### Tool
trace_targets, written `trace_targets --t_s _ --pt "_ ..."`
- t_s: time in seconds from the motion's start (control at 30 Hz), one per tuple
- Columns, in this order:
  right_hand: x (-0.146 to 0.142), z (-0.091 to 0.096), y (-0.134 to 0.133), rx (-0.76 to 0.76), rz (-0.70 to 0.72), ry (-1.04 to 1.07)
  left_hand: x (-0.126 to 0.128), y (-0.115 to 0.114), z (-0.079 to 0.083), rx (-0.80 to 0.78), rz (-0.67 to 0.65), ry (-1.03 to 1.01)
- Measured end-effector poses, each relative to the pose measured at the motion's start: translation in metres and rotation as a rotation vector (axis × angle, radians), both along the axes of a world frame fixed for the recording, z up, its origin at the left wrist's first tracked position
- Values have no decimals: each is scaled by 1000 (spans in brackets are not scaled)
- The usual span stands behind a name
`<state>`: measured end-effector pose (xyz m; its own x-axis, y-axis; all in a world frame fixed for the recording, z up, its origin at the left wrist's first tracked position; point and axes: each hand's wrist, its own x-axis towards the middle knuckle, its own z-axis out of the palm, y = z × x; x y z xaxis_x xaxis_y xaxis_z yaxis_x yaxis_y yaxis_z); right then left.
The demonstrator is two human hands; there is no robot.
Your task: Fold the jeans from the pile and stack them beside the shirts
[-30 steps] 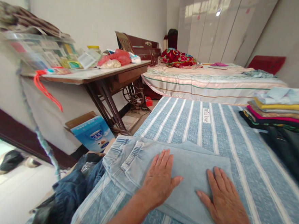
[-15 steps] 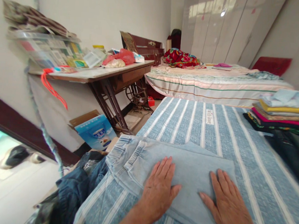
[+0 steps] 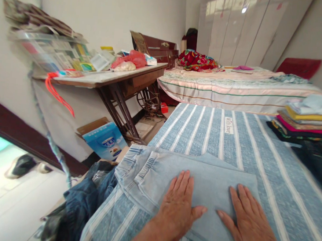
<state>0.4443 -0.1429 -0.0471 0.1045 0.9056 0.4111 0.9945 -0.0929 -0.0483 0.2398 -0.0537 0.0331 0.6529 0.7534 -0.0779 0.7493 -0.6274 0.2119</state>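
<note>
Light blue jeans with a gathered elastic waistband lie folded lengthwise on a blue bedspread with white stripes. The waistband points left and the legs run to the right. My left hand rests flat on the middle of the jeans, fingers stretched out and thumb apart. Near the right end of the denim lies my right hand, also flat with its fingers spread. Neither hand grips the cloth. Part of the jeans' near edge is hidden under my hands and forearms.
Folded clothes are stacked at the right, with dark garments beside them. Dark blue clothes lie low at the left, near a blue box. A sewing machine table stands along the wall; another bed is behind.
My left hand has slid a little to the right over the jeans. My right hand stays near their right end. The view has shifted slightly.
</note>
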Motion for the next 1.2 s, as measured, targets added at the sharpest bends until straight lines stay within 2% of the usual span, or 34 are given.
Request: trace_targets --t_s 0.1,0.17,0.33,0.43,0.5,0.77,0.93,1.07,1.2 --pt "1 -2 0 12 11 -10 14 16 10 13 41 -2" --pt "2 -3 0 16 16 -14 23 30 9 33 66 10" --pt "3 -5 0 33 33 -28 28 55 -13 56 88 59" --pt "3 -5 -1 52 42 -50 25 57 -25 97 73 54" --pt "4 -4 -1 65 49 -64 24 56 -27 102 73 54" --pt "4 -4 1 75 64 -73 32 57 -14 37 111 51" --pt "5 -4 1 81 70 -67 39 62 -14 28 83 55" --pt "4 -3 0 66 61 -62 39 67 -15 -1 58 61" --pt "2 -1 -1 31 45 -39 35 64 -6 27 86 45"
